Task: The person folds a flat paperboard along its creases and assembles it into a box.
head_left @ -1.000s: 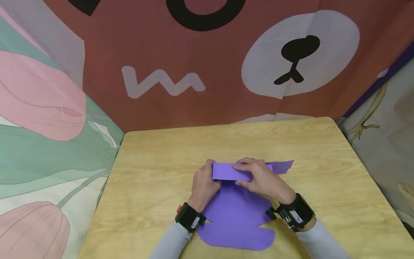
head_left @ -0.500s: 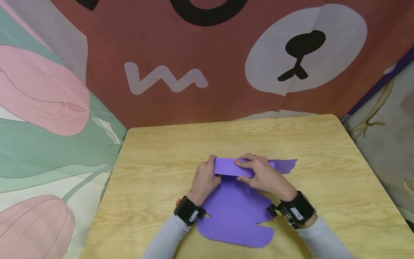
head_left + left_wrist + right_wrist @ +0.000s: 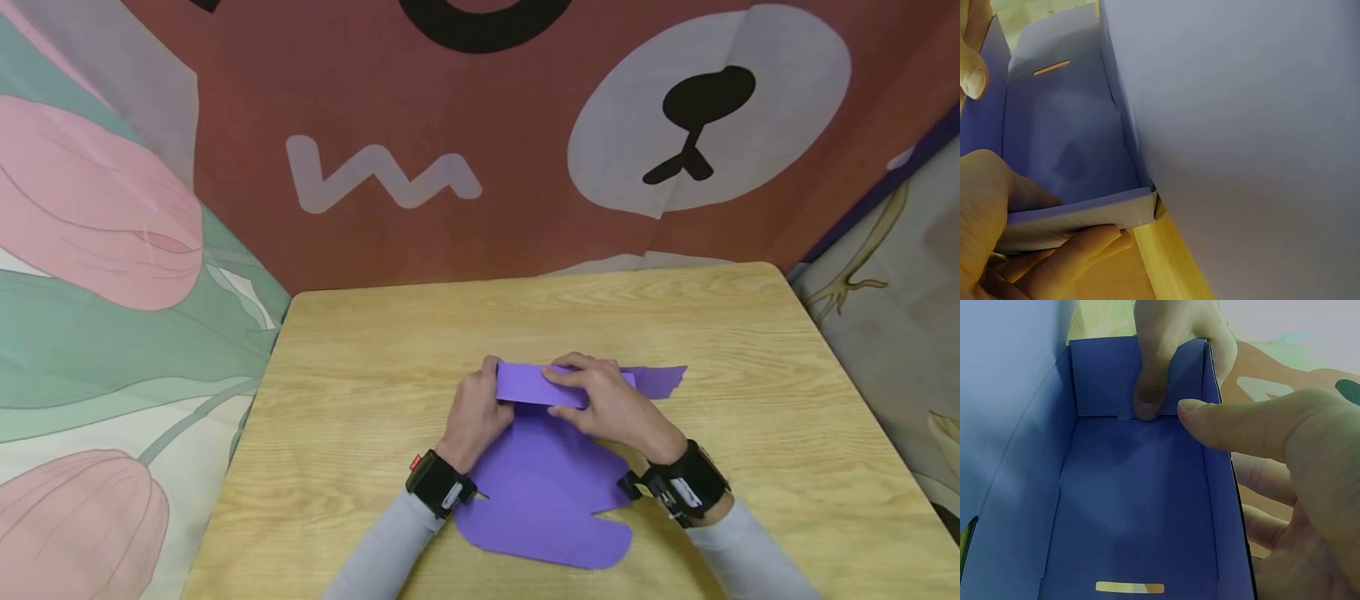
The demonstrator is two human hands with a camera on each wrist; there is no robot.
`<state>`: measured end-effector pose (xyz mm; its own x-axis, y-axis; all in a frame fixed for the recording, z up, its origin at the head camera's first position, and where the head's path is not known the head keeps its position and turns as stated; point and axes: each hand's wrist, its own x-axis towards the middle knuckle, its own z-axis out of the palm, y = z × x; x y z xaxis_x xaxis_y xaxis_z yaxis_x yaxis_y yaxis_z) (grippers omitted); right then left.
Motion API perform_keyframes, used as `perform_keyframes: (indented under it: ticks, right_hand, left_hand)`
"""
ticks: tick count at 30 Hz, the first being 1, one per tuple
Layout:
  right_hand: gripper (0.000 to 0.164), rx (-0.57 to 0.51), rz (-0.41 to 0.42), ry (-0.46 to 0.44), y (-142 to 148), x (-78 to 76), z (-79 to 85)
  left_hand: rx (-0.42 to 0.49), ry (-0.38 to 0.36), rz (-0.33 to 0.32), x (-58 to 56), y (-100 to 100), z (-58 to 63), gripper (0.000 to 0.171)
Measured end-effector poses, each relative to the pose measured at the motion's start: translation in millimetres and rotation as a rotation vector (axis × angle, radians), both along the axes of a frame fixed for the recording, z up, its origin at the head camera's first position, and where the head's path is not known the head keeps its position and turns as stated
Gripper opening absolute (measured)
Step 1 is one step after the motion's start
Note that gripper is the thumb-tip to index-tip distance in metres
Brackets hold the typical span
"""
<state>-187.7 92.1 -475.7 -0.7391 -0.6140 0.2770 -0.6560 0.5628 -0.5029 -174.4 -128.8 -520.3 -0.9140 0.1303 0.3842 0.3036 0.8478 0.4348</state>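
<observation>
A purple cardboard box [image 3: 521, 383], partly folded up, is held near the middle of the table. Its broad lid panel [image 3: 551, 492], notched at both sides, spreads toward me. My left hand [image 3: 472, 417] grips the left end wall [image 3: 1107, 378], thumb inside against the base of that wall and fingers outside. With thumb inside and fingers outside, my right hand [image 3: 618, 408] holds the long far wall [image 3: 1219, 481]. An end flap [image 3: 656, 382] sticks out to the right. Inside, the floor [image 3: 1060, 137] has a narrow slot [image 3: 1130, 587] near its other end.
The wood-grain table [image 3: 360, 375] extends round the box on all sides. Behind it hangs a brown cloth [image 3: 375, 250] with a bear face, and a flower-patterned cloth [image 3: 97, 217] hangs at the left. Black cameras [image 3: 686, 483] are strapped to the wrists.
The box and both hands have shifted slightly up in the head view, along with the background. Both hands keep the same hold on the box.
</observation>
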Motion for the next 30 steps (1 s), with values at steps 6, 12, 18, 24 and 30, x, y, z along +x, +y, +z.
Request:
perform_keyframes:
  ticks: [6,12,18,24,30]
  right_hand:
    - [0.054,0.012,-0.011,0.008,0.1,-0.3,0.7]
    - [0.055,0.006,-0.008,0.007,0.4,0.1,0.3]
    - [0.054,-0.004,0.000,0.000,1.3,2.2,-0.6]
    - [0.054,-0.012,0.004,0.020,1.0,2.3,0.3]
    - [0.055,-0.006,0.000,0.024,1.0,2.6,-0.5]
  left_hand:
    - [0.011,-0.004,0.006,-1.2,0.8,2.2,0.051]
    - [0.011,-0.012,0.020,-0.5,2.4,3.8,0.054]
    - [0.010,-0.036,0.026,1.5,4.3,3.7,0.052]
    - [-0.001,-0.032,0.036,0.7,4.9,3.0,0.053]
    - [0.024,-0.021,0.036,0.2,5.7,0.2,0.053]
